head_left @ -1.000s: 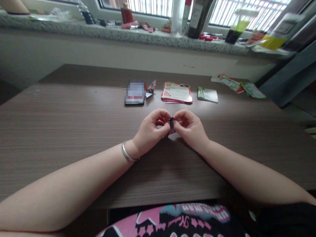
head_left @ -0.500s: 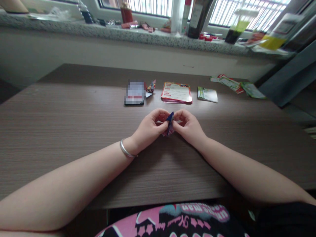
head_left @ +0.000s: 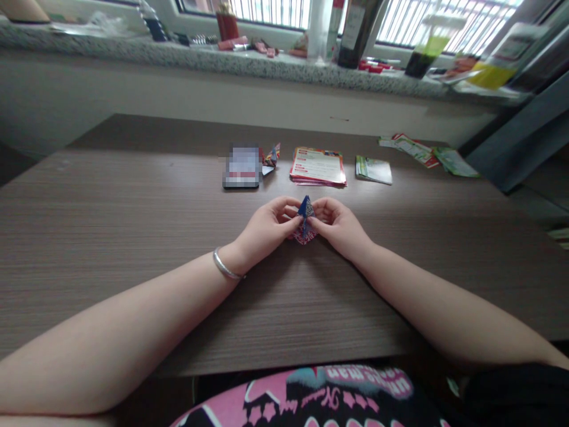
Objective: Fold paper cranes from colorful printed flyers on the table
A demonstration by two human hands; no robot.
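Observation:
Between my two hands, just above the middle of the table, is a small piece of folded paper, blue at its pointed top and patterned pink and white lower down. My left hand pinches its left side between thumb and fingers, and a silver bangle circles that wrist. On the right side, my right hand pinches the same paper, its thumb near the left thumb. The fingertips behind the paper are partly hidden.
Along the far side lie a phone-like device with a blurred screen, a colourful folded paper piece, a stack of printed cards, a smaller stack and loose green-red papers. Bottles and small items crowd the granite windowsill.
The folded paper has turned and spread a little, so more of its patterned face shows. Both hands have shifted only slightly and keep their pinch.

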